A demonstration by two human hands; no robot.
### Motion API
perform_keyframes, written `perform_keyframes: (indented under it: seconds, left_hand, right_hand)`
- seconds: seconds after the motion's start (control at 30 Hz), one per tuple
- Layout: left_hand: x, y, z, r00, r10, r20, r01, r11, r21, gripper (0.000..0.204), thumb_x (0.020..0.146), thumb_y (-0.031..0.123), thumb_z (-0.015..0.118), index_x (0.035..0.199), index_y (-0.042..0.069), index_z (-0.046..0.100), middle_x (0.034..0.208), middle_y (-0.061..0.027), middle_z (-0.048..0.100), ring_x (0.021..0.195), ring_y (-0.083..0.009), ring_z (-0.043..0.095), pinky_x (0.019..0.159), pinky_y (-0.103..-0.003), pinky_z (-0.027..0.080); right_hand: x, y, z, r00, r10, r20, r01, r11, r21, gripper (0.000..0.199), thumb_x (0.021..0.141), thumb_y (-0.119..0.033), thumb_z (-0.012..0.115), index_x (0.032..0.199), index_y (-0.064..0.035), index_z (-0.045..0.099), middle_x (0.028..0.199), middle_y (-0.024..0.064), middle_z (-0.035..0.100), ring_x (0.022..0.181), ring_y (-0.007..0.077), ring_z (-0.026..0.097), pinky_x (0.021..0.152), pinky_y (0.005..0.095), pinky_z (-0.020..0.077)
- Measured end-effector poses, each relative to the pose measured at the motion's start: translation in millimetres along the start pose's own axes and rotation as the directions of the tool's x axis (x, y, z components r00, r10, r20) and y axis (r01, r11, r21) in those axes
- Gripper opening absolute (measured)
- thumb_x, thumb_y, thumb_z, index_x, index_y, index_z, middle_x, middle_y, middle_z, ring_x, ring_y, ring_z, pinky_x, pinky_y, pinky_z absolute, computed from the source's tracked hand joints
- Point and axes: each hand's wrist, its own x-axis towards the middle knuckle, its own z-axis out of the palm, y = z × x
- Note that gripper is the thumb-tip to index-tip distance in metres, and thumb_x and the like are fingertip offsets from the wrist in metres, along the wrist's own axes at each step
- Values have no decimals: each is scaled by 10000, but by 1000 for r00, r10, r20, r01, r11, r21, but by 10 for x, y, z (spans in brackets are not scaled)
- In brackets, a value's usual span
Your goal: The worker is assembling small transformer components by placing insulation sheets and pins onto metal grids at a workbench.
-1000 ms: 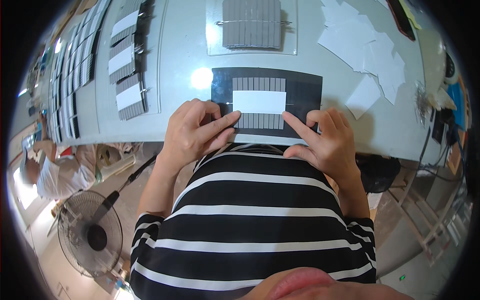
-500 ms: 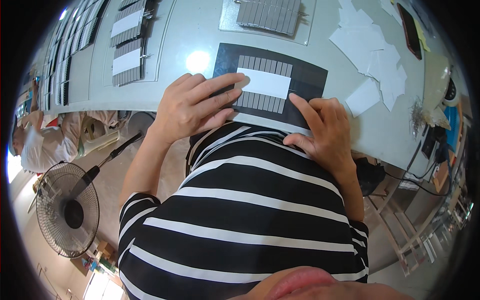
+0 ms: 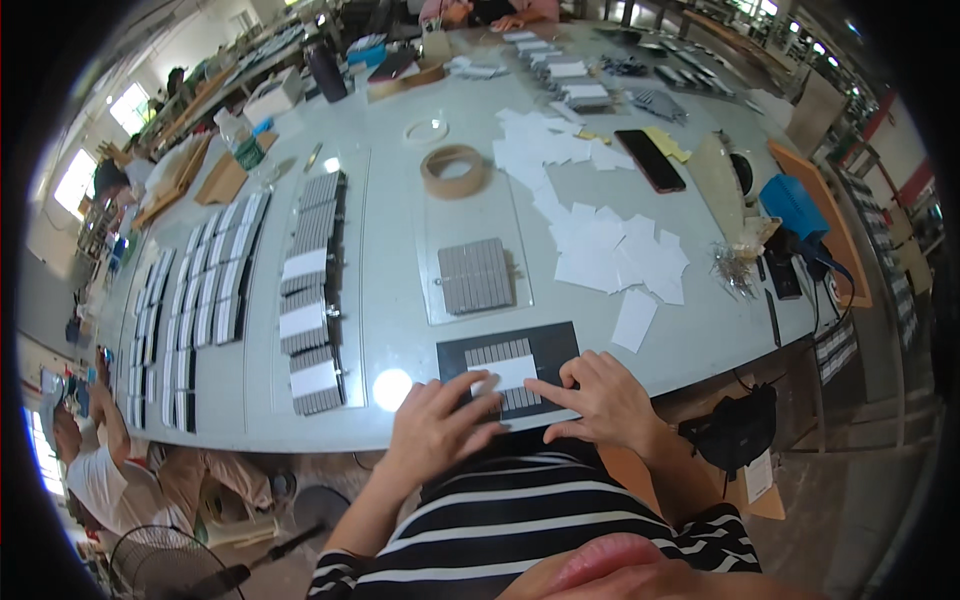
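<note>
A row of narrow grey strips (image 3: 497, 350) lies side by side on a dark rectangular mat (image 3: 560, 345) at the table's near edge. Across their middle runs a white paper band (image 3: 515, 373). My left hand (image 3: 438, 432), fingers stretched out and apart, has its fingertips at the band's left end. At the right end of the band is the index fingertip of my right hand (image 3: 608, 405); its thumb stands apart and the other fingers bend loosely. Neither hand grips anything. Just beyond the mat, another block of grey strips (image 3: 475, 275) rests on a clear sheet.
Left stand banded strip bundles (image 3: 303, 325) in a column, with more rows (image 3: 215, 270) beyond. A tape roll (image 3: 455, 172), loose white papers (image 3: 610, 250), a phone (image 3: 650, 160) and a pile of thin pins (image 3: 735, 272) lie farther off. A person (image 3: 110, 470) sits at left.
The view has tilted up, showing more of the far table and the room. Both hands stay at the ends of the paper band, with little visible movement.
</note>
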Motion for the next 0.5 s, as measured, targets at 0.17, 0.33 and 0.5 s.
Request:
perform_keyframes:
  seconds: [0.17, 0.33, 0.5]
  left_hand:
    - [125, 96, 119, 999, 39, 7, -40, 998, 47, 390, 817, 369, 746, 1136, 149, 700, 1278, -40, 585, 1056, -238, 543, 811, -362, 415]
    - [108, 28, 102, 999, 23, -24, -22, 999, 47, 398, 799, 371, 764, 1127, 154, 704, 1278, -40, 584, 1106, -255, 535, 831, -369, 413]
    - [-23, -20, 9, 999, -38, 22, 37, 998, 47, 386, 771, 332, 795, 1106, 159, 709, 1285, -46, 579, 1120, -271, 532, 837, -384, 419]
  right_hand:
    - [76, 4, 44, 999, -17, -31, 18, 1000, 12, 658, 816, -620, 615, 1355, -243, 616, 884, 30, 461, 795, 215, 467, 731, 333, 420]
    - [99, -2, 16, 1000, 9, 12, -9, 999, 46, 658, 802, -608, 645, 1347, -240, 620, 879, 29, 466, 795, 212, 468, 730, 335, 423]
    - [86, 2, -4, 1000, -9, 4, 9, 1000, 26, 636, 810, -595, 648, 1338, -240, 629, 862, 14, 467, 783, 196, 469, 702, 312, 414]
